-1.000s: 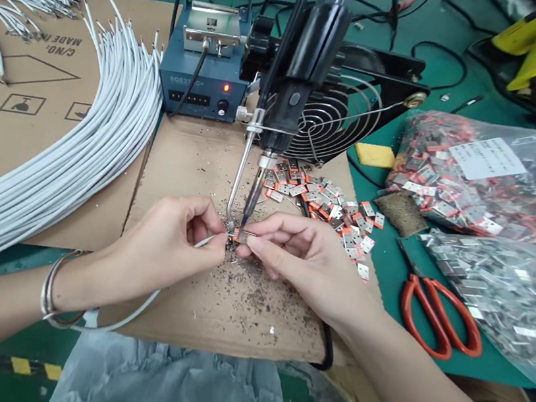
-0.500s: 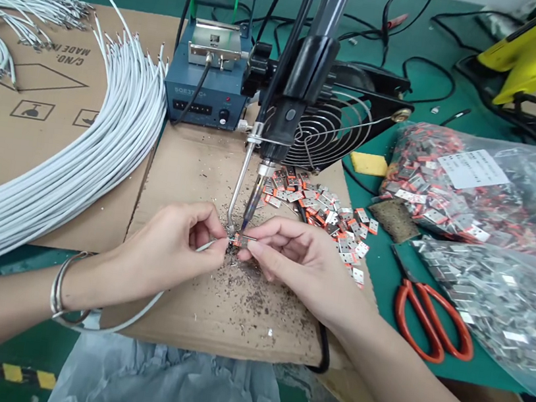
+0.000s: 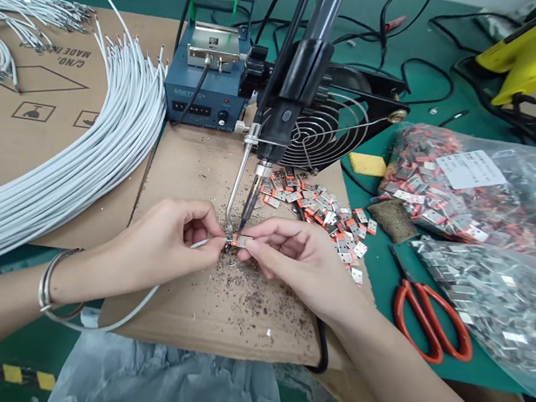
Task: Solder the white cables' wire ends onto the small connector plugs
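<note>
Between thumb and forefinger, my left hand (image 3: pixel 182 237) pinches the end of a white cable (image 3: pixel 147 300), which loops down below the wrist. My right hand (image 3: pixel 290 257) grips a small metal USB connector (image 3: pixel 243 241) with orange plastic at its cable side. Cable end and connector meet under the tip of a mounted soldering iron (image 3: pixel 247 215); whether the tip touches them I cannot tell. Beside the iron, a thin bent solder feed tube (image 3: pixel 234 193) comes down to the same spot. Loose USB connectors (image 3: pixel 330 218) lie heaped behind my right hand.
A bundle of white cables (image 3: pixel 124 121) curves across cardboard at left. Behind stand a blue solder feeder (image 3: pixel 205 96) with its spool and a black fan (image 3: pixel 307 133). On the right lie red-handled scissors (image 3: pixel 431 317), bags of connectors (image 3: pixel 460 181) and metal shells (image 3: pixel 492 306), and a yellow sponge (image 3: pixel 367 164).
Both hands stay at the iron tip with only a slight shift. The connector now lies flatter, showing more of its metal face, and my left wrist has moved a little left.
</note>
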Available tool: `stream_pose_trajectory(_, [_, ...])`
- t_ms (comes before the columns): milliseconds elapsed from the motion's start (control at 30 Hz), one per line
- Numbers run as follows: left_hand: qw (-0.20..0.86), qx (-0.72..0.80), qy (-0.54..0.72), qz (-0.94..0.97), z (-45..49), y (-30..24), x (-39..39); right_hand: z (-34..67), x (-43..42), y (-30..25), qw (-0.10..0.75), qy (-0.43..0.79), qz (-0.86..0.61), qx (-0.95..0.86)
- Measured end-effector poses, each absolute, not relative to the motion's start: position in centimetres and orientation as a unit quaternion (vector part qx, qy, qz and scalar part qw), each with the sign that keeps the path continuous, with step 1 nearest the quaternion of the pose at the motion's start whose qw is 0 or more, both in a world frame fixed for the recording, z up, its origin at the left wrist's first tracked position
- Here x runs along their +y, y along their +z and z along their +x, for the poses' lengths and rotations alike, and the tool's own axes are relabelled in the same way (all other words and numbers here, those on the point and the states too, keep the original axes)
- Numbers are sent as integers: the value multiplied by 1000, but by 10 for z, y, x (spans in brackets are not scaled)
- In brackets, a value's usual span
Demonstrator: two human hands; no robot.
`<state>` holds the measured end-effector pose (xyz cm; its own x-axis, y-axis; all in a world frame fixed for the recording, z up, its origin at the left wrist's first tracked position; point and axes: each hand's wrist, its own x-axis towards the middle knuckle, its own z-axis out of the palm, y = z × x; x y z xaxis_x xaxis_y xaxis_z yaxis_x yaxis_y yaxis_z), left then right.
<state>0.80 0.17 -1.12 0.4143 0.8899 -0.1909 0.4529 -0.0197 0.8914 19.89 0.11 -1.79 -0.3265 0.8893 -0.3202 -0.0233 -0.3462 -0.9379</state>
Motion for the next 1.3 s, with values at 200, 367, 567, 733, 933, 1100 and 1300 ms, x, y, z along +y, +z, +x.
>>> stream_pose_trajectory(200, [498, 495, 231, 674, 9, -8, 1, 201, 1, -21, 340, 686, -456, -454])
stream_pose_trajectory(367, [496, 499, 227, 674, 9, -6, 0, 203, 0, -20, 345, 692, -447, -449])
stream_pose_trajectory(567, [503, 506, 221, 666, 10, -5, 0, 204, -1, -21, 345, 696, -447, -444])
stream_pose_trajectory(733, [510, 497, 236, 661, 11, -5, 1, 202, -1, -20, 344, 695, -451, -442])
stream_pose_trajectory(933, [507, 500, 224, 666, 11, -6, 3, 201, -1, -18, 340, 689, -465, -440])
stream_pose_trajectory(1100, [507, 501, 232, 663, 12, -4, 2, 202, -2, -19, 342, 689, -459, -445])
stream_pose_trajectory(1300, [508, 501, 234, 660, 13, -1, 2, 202, -1, -19, 337, 694, -457, -442])
